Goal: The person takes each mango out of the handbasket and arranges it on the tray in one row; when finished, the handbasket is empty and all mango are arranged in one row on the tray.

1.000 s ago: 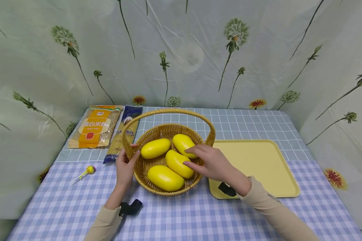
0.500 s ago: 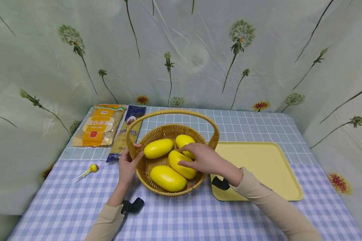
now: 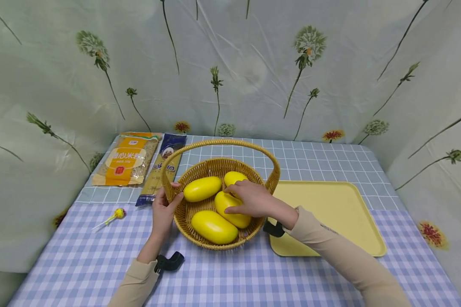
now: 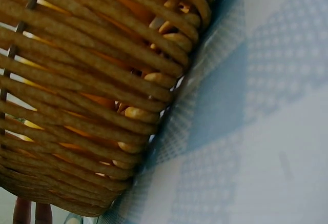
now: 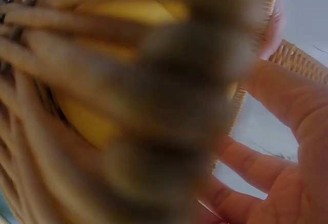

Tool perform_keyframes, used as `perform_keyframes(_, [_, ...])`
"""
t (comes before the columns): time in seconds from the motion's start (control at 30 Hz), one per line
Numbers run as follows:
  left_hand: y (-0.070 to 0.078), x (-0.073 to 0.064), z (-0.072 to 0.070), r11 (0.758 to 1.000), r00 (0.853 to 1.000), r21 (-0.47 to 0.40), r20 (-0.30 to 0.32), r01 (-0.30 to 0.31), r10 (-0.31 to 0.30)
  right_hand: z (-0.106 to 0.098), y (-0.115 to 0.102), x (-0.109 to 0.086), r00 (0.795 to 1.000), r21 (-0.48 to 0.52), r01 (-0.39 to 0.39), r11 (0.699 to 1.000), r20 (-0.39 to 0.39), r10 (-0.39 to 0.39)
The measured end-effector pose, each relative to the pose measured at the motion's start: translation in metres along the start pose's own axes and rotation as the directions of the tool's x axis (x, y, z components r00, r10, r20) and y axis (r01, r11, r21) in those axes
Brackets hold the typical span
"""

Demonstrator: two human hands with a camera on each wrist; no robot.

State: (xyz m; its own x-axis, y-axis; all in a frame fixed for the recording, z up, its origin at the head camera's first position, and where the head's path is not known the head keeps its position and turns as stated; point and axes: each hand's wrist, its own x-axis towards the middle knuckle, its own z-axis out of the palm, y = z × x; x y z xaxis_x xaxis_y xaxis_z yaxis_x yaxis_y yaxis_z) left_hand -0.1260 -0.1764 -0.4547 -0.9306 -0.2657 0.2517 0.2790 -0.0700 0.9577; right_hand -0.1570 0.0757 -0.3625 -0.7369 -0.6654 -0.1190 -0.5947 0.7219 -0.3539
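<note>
Several yellow mangoes (image 3: 214,227) lie in a round wicker basket (image 3: 219,246) with a tall arched handle. My left hand (image 3: 163,213) grips the basket's left side at the foot of the handle, thumb inside the rim. In the left wrist view the woven wall (image 4: 77,90) fills much of the picture, with two fingers below it. My right hand (image 3: 251,199) reaches over the right rim and holds the middle-right mango (image 3: 223,204), thumb on its near side, fingers across its far side. In the right wrist view the blurred rim hides the fingertips.
A yellow tray (image 3: 334,213) lies right of the basket. To the left are a bag of grain (image 3: 126,160), a blue-and-gold pasta packet (image 3: 162,166) and a lollipop (image 3: 118,214). A checked cloth (image 3: 230,281) covers the table.
My right hand has shifted left and lower, its fingers and thumb now around the middle-right mango. The left hand stays on the basket. The head view has turned slightly.
</note>
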Motion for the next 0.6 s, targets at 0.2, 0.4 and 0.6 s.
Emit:
perform_keyframes(0.2, [0.000,-0.001,0.001,0.999,0.999,-0.017,0.012,-0.030,0.030,0.003,-0.002,0.004,0.999,-0.034,-0.030,0.999,0.032,0.031])
perform_keyframes(0.4, [-0.001,-0.001,0.001,0.999,0.999,-0.021,0.005,-0.033,0.033,0.007,-0.002,0.009,0.997,-0.035,-0.054,0.998,0.055,0.056])
perform_keyframes(0.6, [-0.001,0.000,0.000,1.000,1.000,-0.012,0.002,-0.013,0.013,0.012,-0.003,0.010,0.994,-0.068,-0.073,0.995,0.074,0.078])
